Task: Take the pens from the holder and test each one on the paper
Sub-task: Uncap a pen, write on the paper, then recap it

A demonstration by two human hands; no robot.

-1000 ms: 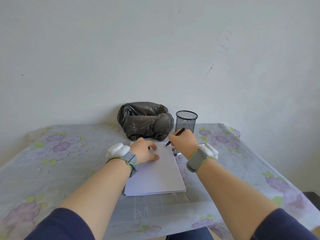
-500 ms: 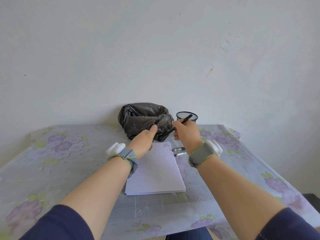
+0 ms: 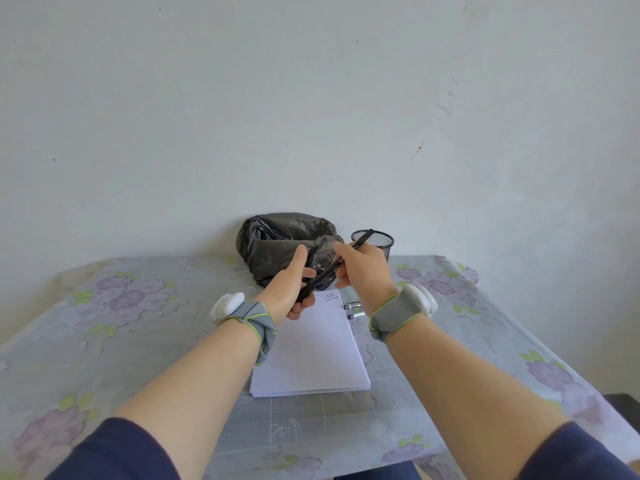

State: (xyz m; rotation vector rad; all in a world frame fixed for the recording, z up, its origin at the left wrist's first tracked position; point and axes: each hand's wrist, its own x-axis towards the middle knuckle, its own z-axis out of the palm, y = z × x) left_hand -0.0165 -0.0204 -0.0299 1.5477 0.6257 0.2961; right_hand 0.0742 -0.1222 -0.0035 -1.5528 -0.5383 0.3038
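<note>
From the head camera, a black mesh pen holder (image 3: 377, 241) stands at the far edge of the table (image 3: 104, 341), against the wall, just right of a bin lined with a black plastic bag (image 3: 277, 244). What either container holds cannot be made out. A stack of white paper (image 3: 311, 355) lies on the floral tablecloth, with three short pen strokes (image 3: 331, 297) near its far right corner. Two small pens or caps (image 3: 354, 310) lie on the cloth just beside that corner.

Both hands are raised above the far end of the paper, close together. The right hand (image 3: 363, 271) grips a black pen (image 3: 341, 263) by its upper part, the pen slanting down to the left with its rear end crossing in front of the holder's rim. The left hand (image 3: 289, 289) closes its fingers around the pen's lower end, thumb pointing up. Each wrist wears a grey strap carrying a white device.
</note>
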